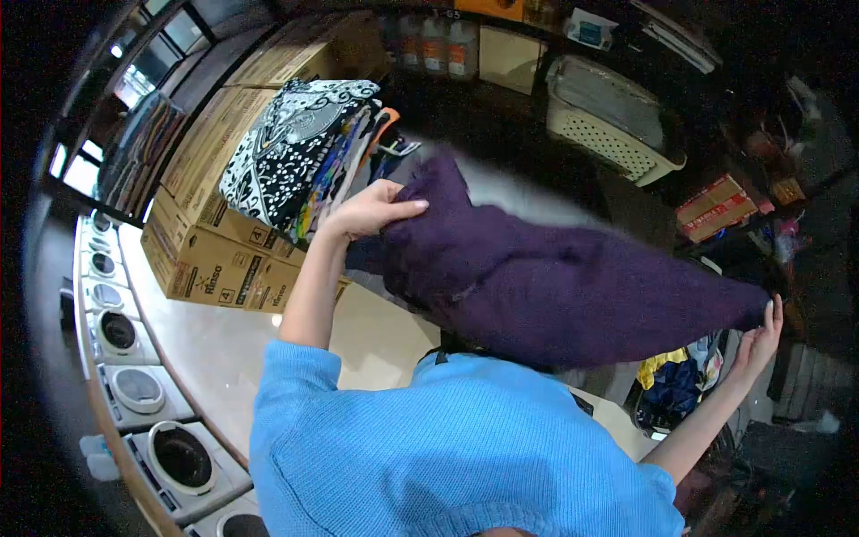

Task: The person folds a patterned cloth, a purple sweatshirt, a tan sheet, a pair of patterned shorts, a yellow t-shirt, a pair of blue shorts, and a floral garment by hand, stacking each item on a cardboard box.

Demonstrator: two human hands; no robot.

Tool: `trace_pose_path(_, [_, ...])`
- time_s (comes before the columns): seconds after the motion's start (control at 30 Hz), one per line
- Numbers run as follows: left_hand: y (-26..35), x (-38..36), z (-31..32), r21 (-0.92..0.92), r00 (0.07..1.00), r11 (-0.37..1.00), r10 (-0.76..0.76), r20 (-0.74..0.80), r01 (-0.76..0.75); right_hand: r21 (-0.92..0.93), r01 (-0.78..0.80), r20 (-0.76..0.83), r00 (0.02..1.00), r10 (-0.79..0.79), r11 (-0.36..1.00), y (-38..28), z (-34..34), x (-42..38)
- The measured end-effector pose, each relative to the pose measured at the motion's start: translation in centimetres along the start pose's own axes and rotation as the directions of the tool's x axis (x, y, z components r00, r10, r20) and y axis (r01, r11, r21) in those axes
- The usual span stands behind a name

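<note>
A dark purple cloth (555,286), perhaps a garment, stretches across in front of my body. My left hand (380,210) pinches its upper left end, thumb on top. At the far right, my right hand (762,338) grips the opposite end between the fingers. Between the two hands the cloth sags a little and shows folds. Just beyond my left hand stands a pile of folded clothes (309,161), topped by a black-and-white patterned fabric. Below the right end of the cloth, a basket holds yellow and dark blue clothes (671,380).
Stacked cardboard boxes (210,251) stand at the left. A lidded cream plastic basket (608,134) sits on the shelf at the back, near several bottles (434,49). A red-and-white box (716,208) lies at the right. Front-loading washers (179,456) line the far left.
</note>
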State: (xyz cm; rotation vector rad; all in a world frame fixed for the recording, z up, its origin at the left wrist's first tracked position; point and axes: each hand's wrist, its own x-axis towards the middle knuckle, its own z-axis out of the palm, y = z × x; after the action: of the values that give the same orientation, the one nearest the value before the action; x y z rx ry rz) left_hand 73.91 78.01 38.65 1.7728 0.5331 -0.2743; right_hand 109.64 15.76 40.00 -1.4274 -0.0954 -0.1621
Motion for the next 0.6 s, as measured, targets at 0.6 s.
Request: trace_pose_path(0.6, [28.2,5.8,-19.6,0.503,0.228,0.628,0.731,-0.643,-0.594,0.263,-0.151,0.130,0.984,0.120,0.953,-12.2,10.1,20.1])
